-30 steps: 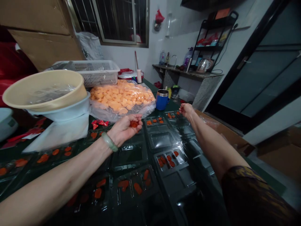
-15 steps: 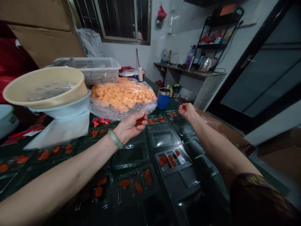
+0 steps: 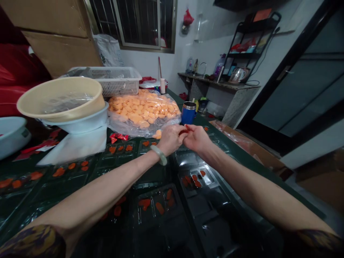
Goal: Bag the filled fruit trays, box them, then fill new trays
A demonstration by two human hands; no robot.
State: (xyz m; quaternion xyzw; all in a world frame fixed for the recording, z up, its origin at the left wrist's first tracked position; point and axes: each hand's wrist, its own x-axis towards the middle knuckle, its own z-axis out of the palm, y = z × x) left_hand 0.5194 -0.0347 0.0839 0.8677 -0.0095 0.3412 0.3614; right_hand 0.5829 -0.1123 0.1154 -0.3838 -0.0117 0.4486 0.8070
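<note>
Head view: a cluttered room opens ahead of the fingers, with a barred window far beyond them and cardboard boxes up and to their left.

Table: a dark green table runs out ahead of and below the fingers, crowded with things.

Far ahead: a stone-topped table stands well beyond the fingers, carrying an electric kettle.

Left of the fingers: a beige basin sits nested in a pale blue basin, with a white plastic basket behind them.

Just beyond the fingers: a clear plastic bag holds a heap of orange slices, and a blue mug stands to its right.

Below the fingers: black compartment trays spread across the table, many holding red-orange slices.

Hands: the left hand, a jade bangle on its wrist, and the right hand meet above the trays, fingertips to fingertips.

Fingers: those of both hands are pinched narrowly together around one small piece.

Red-orange piece: this piece lies in the narrow gap between the hands, its long axis seemingly side to side, slightly nearer the right hand.
</note>
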